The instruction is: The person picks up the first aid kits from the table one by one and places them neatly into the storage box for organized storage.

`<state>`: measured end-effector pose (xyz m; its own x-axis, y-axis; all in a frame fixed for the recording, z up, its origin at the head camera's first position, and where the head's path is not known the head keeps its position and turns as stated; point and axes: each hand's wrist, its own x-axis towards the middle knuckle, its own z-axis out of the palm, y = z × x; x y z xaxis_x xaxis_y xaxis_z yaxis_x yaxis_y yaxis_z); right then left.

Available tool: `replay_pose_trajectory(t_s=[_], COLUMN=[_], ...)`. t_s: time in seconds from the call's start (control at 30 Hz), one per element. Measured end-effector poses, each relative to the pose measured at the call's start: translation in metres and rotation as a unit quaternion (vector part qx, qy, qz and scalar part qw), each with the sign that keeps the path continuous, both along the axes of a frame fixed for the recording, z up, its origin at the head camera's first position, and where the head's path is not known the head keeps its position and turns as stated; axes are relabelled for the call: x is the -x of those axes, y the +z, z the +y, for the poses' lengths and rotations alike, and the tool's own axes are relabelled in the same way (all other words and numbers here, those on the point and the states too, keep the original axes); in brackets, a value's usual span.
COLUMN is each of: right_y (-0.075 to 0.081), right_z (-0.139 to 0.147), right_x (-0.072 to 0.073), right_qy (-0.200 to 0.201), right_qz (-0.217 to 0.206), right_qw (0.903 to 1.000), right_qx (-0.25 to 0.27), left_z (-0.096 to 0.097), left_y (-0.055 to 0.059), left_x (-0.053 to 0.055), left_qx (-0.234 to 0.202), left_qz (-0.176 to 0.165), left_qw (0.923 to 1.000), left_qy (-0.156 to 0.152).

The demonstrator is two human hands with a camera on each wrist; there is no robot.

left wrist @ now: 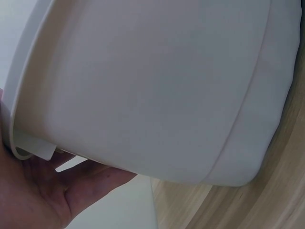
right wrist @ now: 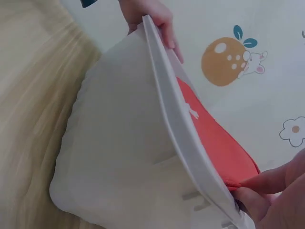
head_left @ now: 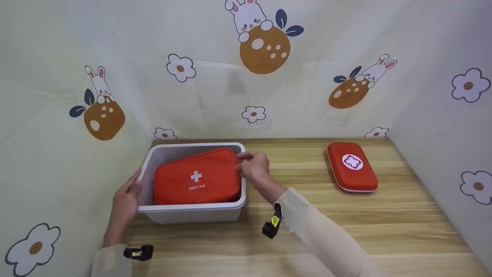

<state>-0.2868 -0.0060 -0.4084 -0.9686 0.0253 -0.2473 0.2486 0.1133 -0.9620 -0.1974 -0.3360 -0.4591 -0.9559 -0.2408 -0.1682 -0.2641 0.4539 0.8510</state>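
A red first aid pouch with a white cross lies slanted inside a white plastic bin, its upper right corner raised near the rim. My left hand grips the bin's left rim; in the left wrist view its fingers curl under the lip. At the right side, my right hand pinches the pouch's edge between thumb and fingers, right at the bin's rim. The right wrist view shows the pinched edge of the pouch beside the hand. The bin hides the pouch's underside.
On the wooden table, to the right, lies a red hard-shell case with a white round emblem. Pale cloth walls printed with rabbits and flowers enclose the table at the back and both sides. The bin stands close to the left wall.
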Motion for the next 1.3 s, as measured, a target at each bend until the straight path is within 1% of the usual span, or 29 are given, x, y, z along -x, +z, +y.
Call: replay_pose_trajectory(t_s=[0.13,0.23,0.3,0.37,0.47,0.57,0.67,0.77,0.87,1.0,1.17,1.3], right_y=[-0.003,-0.004,-0.004,-0.005,-0.006,-0.007,-0.010,-0.016,-0.025,-0.034,-0.043,-0.046], right_z=[0.001,0.000,0.000,0.001,0.005,0.012,0.022,0.032,0.044,0.062,0.085,0.100], right_x=[0.004,0.005,0.004,0.003,0.002,0.003,0.004,0.006,0.008,0.011,0.011,0.011], right_qy=[-0.041,-0.062,-0.066,-0.070,-0.082,-0.089,-0.090,-0.095,-0.099,-0.107,-0.126,-0.141], right_qz=[-0.009,0.000,0.024,0.051,0.087,0.091,0.086,0.083,0.082,0.086,0.102,0.098], right_qw=[0.9984,0.9964,0.9967,0.9961,0.9923,0.9914,0.9921,0.9920,0.9917,0.9904,0.9837,0.9807], right_qx=[0.039,0.059,0.042,0.010,-0.032,-0.030,-0.014,0.000,0.006,-0.017,-0.077,-0.093], left_z=[0.002,0.004,0.004,0.004,0.003,0.002,0.002,0.002,0.003,0.003,0.000,-0.003], left_y=[-0.001,-0.002,-0.002,-0.003,-0.003,-0.001,0.000,0.000,0.001,0.001,-0.002,-0.003], left_x=[0.002,0.003,0.002,0.001,0.001,0.001,0.001,0.001,0.001,0.002,0.002,0.001], left_qx=[0.010,0.018,0.020,0.016,0.015,0.017,0.014,0.009,0.011,0.017,0.016,0.012], left_qz=[0.013,0.021,0.020,0.014,0.014,0.021,0.018,0.011,0.012,0.017,0.017,0.014], left_qw=[0.9999,0.9996,0.9996,0.9998,0.9998,0.9996,0.9997,0.9999,0.9999,0.9997,0.9997,0.9998], left_qy=[-0.001,-0.002,-0.001,-0.001,-0.001,0.001,0.000,-0.003,-0.003,-0.003,0.000,0.002])
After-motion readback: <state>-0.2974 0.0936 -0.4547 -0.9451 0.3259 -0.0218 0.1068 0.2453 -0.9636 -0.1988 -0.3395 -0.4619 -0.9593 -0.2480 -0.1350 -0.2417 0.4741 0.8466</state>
